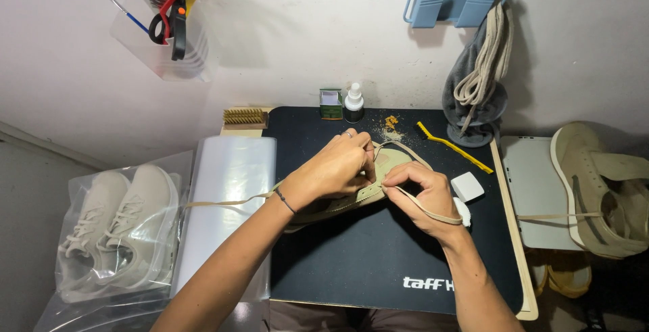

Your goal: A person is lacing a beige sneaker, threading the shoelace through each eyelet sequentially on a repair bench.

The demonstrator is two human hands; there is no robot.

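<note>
Both hands cover most of the beige shoe (389, 159); its lace holes stay hidden.

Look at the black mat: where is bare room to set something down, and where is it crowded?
Free: the black mat nearer the person, below the left hand and right hand; also its left strip beside the plastic roll. Crowded: the middle, with shoe and lace, and the far edge with spray bottle, yellow brush and white eraser block.
</note>
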